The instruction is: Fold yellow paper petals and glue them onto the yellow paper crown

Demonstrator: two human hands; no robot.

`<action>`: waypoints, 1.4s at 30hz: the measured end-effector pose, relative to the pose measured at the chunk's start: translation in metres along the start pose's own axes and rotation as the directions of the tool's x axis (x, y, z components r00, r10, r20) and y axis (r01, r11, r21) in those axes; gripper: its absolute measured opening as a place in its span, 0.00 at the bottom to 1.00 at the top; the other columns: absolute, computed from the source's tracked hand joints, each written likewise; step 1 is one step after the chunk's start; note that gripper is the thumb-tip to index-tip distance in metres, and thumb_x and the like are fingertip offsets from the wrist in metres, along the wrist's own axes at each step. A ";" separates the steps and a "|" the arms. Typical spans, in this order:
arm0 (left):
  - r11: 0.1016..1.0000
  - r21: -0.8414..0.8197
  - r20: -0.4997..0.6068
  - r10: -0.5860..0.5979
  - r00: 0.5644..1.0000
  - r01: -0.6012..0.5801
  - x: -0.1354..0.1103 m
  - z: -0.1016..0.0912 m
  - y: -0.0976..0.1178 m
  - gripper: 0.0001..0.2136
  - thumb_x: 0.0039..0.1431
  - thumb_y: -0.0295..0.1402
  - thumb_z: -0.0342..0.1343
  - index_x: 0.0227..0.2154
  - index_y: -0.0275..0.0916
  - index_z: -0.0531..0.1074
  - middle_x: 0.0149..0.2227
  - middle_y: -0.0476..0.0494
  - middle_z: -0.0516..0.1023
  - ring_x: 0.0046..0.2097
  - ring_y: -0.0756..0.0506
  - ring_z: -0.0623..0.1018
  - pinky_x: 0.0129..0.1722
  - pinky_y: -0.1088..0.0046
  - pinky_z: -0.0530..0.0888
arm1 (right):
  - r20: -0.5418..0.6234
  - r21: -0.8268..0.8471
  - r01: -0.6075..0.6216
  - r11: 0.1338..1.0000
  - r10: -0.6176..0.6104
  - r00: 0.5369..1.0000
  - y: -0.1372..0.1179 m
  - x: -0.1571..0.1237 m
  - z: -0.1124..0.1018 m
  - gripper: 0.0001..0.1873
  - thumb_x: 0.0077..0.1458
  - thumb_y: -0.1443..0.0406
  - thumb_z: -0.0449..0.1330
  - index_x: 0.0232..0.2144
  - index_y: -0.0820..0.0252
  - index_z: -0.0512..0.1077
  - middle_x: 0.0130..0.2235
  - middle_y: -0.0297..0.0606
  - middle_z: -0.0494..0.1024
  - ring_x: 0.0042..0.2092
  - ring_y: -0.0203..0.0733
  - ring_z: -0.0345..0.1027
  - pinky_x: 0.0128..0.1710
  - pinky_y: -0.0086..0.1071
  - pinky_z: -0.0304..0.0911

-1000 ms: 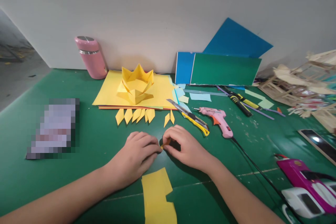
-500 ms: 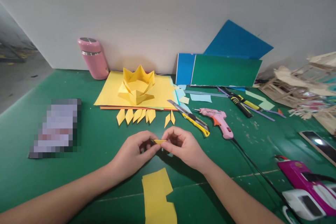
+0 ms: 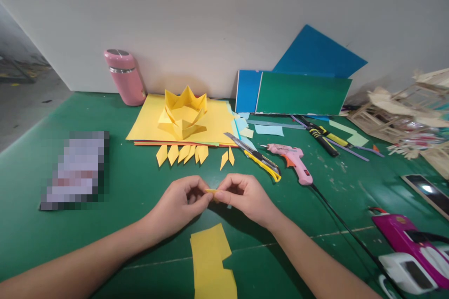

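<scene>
Paper [image 3: 211, 190], apparently folded, pinched between both hands [image 3: 181, 202].

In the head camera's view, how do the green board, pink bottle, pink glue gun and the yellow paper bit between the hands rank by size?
1. Green board
2. Pink bottle
3. Pink glue gun
4. Yellow paper bit, partly hidden
</scene>
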State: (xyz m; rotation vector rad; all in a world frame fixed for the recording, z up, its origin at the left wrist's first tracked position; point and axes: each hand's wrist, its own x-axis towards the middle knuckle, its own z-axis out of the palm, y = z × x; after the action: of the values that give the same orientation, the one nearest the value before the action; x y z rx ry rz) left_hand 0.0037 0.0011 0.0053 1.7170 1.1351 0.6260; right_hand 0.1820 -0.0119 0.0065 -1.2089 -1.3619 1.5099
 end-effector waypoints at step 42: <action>0.999 -0.046 0.044 0.032 0.999 -0.030 -0.002 -0.004 0.008 0.10 0.54 0.40 0.49 0.26 0.38 0.68 0.23 0.51 0.70 0.25 0.51 0.67 0.25 0.76 0.65 | 0.013 -0.030 0.078 0.997 -0.077 0.997 -0.002 -0.002 0.004 0.17 0.46 0.53 0.64 0.23 0.60 0.66 0.23 0.30 0.67 0.24 0.31 0.59 0.23 0.26 0.58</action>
State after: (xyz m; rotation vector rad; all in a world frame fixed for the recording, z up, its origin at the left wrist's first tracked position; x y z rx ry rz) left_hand 0.0027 0.0006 0.0145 1.7048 1.0575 0.6248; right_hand 0.1789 -0.0149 0.0092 -1.1543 -1.4280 1.4488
